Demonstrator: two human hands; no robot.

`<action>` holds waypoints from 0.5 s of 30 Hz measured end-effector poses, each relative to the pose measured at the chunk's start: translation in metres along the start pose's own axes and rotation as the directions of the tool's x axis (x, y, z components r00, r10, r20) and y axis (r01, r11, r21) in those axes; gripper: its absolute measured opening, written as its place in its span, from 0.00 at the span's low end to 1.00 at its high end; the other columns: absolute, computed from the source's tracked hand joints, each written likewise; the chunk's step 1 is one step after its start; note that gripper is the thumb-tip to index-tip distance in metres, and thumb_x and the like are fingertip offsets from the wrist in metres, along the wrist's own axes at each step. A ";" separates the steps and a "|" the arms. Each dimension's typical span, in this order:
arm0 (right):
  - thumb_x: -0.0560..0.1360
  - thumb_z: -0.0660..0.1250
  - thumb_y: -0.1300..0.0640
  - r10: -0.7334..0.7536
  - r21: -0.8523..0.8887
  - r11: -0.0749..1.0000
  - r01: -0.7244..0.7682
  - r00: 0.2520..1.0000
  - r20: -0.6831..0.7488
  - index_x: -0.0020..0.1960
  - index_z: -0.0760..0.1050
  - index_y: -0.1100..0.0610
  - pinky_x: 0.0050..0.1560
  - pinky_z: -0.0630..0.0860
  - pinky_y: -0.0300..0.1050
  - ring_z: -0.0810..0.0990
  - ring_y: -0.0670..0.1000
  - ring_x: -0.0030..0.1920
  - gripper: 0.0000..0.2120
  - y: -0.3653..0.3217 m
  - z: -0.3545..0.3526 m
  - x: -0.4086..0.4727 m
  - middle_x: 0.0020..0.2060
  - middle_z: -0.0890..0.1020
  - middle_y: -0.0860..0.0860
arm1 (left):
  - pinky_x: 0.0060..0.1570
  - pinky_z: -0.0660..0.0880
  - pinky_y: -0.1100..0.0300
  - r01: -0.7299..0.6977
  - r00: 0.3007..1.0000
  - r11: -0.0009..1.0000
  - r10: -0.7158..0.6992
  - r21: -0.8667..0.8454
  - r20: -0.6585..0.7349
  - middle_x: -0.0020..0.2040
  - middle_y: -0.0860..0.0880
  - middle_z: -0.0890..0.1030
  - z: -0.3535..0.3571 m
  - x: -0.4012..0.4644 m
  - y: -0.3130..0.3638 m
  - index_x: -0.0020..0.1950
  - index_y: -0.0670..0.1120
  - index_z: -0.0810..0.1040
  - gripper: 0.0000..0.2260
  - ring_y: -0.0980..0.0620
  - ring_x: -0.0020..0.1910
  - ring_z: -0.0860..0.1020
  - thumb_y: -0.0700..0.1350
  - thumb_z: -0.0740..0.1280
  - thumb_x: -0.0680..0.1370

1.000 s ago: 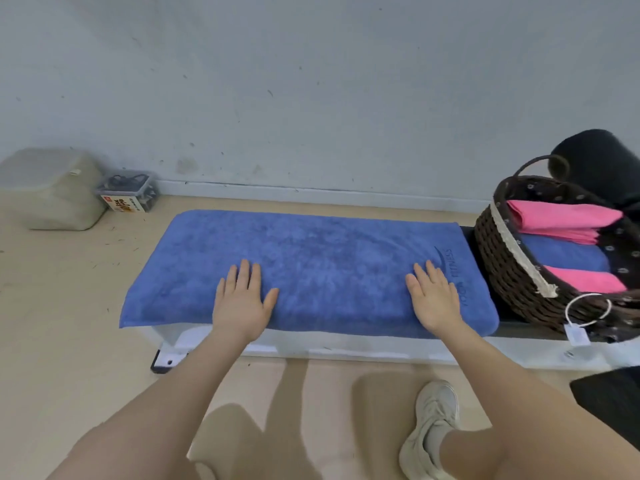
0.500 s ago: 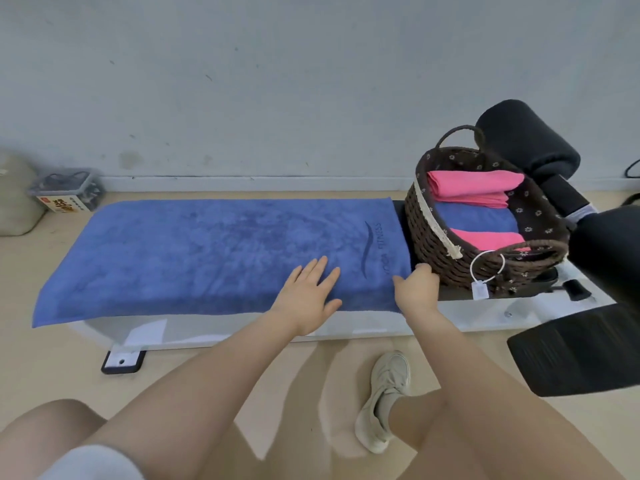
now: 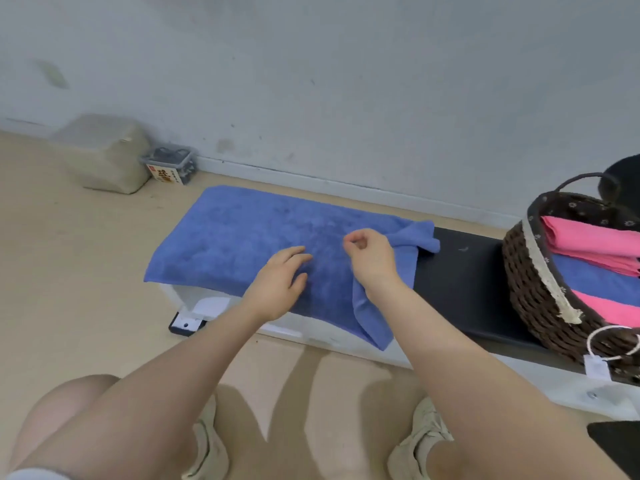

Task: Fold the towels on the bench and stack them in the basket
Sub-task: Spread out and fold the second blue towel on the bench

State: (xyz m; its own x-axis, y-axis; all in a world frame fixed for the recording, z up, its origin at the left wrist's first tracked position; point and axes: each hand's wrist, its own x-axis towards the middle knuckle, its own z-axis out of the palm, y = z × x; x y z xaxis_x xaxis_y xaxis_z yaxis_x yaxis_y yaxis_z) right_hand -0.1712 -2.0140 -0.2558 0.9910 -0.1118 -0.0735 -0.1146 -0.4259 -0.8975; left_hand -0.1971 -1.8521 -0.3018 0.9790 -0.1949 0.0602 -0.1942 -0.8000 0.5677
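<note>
- Head view, background: grey wall, beige floor, with a pale block [image 3: 104, 154] and a small lidded box [image 3: 169, 166] against the skirting at far left.
- Head view, surface: long low table [image 3: 460, 289] with a dark top and white front edge. I see its bare dark top between the towel and the basket.
- Blue towel [image 3: 242, 244] lies spread on the left part of the table. Its right end is lifted and doubled over toward the left; one corner hangs down over the front edge.
- Right hand [image 3: 369, 258]: fingers curled, pinching the turned-over right edge of the towel, held just above the cloth.
- Left hand [image 3: 277, 285]: fingers nearly straight, lightly bent, pressing flat on the middle of the towel. It grips nothing.
- Wicker basket [image 3: 533, 289] stands at the right end of the table, well apart from the towel. Folded pink and blue towels [image 3: 588, 261] are stacked inside, four layers showing; part of it is cut off by the frame edge.
- Progress, my judgement: several towels done and in the basket; this one is at its first fold. Left: finish the fold and place it on the stack. I see no other loose towels.
</note>
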 end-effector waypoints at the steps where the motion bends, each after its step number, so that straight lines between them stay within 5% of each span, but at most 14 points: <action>1: 0.77 0.61 0.63 -0.005 0.053 0.999 0.004 1.000 0.013 0.52 0.72 0.56 0.35 0.69 0.37 0.72 0.47 0.36 0.06 -0.010 0.016 0.003 0.38 0.75 0.47 | 0.69 0.55 0.61 0.049 0.998 0.998 -0.051 -0.032 -0.045 0.73 0.47 0.64 -0.011 -0.004 -0.014 0.69 0.43 0.69 0.18 0.49 0.72 0.61 0.40 0.58 0.80; 6: 0.76 0.59 0.67 -0.110 0.156 0.983 0.092 0.988 0.107 0.50 0.69 0.55 0.38 0.70 0.34 0.74 0.47 0.38 0.08 -0.055 0.096 0.009 0.35 0.75 0.46 | 0.69 0.57 0.60 0.236 0.945 0.964 -0.258 -0.126 -0.203 0.72 0.45 0.66 -0.052 -0.019 -0.087 0.69 0.41 0.69 0.18 0.48 0.72 0.62 0.36 0.56 0.80; 11: 0.75 0.66 0.54 0.028 -0.074 0.997 0.002 0.916 0.401 0.67 0.65 0.56 0.57 0.68 0.39 0.73 0.50 0.62 0.22 -0.054 0.156 0.004 0.61 0.75 0.50 | 0.70 0.57 0.57 0.421 0.779 0.847 -0.520 -0.324 -0.349 0.73 0.43 0.64 -0.067 -0.031 -0.144 0.71 0.40 0.66 0.20 0.45 0.72 0.61 0.35 0.54 0.79; 13: 0.75 0.66 0.50 0.015 -0.260 0.960 0.101 0.912 0.411 0.68 0.64 0.57 0.59 0.68 0.42 0.70 0.52 0.65 0.25 -0.048 0.167 0.003 0.65 0.71 0.51 | 0.68 0.60 0.55 0.482 0.676 0.725 -0.665 -0.492 -0.318 0.73 0.44 0.63 -0.069 -0.035 -0.153 0.74 0.41 0.61 0.21 0.45 0.71 0.63 0.39 0.55 0.79; 15: 0.75 0.66 0.50 -0.072 -0.386 0.894 0.229 0.922 0.380 0.65 0.68 0.57 0.57 0.69 0.44 0.70 0.53 0.64 0.21 -0.044 0.171 0.000 0.63 0.71 0.52 | 0.58 0.67 0.55 0.495 0.582 0.491 -0.800 -0.717 -0.146 0.66 0.47 0.69 -0.069 -0.037 -0.157 0.71 0.44 0.63 0.19 0.46 0.63 0.68 0.44 0.57 0.80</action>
State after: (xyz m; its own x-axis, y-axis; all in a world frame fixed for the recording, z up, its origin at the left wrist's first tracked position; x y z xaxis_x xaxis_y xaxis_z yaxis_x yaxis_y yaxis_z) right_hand -0.1546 -1.8419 -0.2909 0.9482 0.2690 -0.1687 0.0978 -0.7529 -0.6508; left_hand -0.1982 -1.6796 -0.3363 0.7342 0.6093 -0.2995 0.4343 -0.0824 0.8970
